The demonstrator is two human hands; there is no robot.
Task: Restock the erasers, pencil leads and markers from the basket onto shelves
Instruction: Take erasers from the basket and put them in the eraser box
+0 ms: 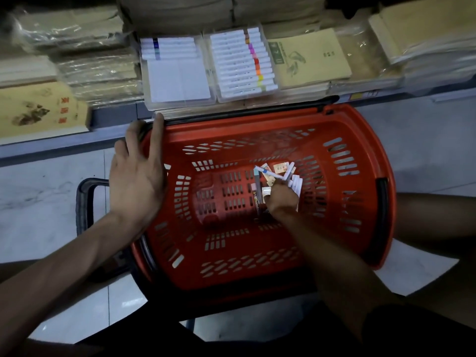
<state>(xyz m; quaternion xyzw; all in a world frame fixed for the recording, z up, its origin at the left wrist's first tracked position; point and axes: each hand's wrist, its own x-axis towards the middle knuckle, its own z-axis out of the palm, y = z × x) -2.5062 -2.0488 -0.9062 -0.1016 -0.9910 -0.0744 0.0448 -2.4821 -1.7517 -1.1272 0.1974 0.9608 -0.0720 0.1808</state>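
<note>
The red basket (360, 130) sits on the tiled floor (46, 191) below the shelf edge, with its black handle (83, 202) lying out at 9 o'clock. The left hand (136, 176) rests on the basket's rim at about 10 o'clock with fingers straight and spread, gripping nothing. The right hand (282, 199) is down inside, right of the basket's centre. Its fingers are curled round a few white markers (289, 171) – these fan up towards 12 o'clock. Small packets (279, 168) lie loose around them; their labels are too blurred to read. On the shelf at 12 o'clock stand two clear trays – the right tray (247, 100) holds a full row of colour-banded markers (239, 65), while the left tray (180, 105) has only a few at its far end.
</note>
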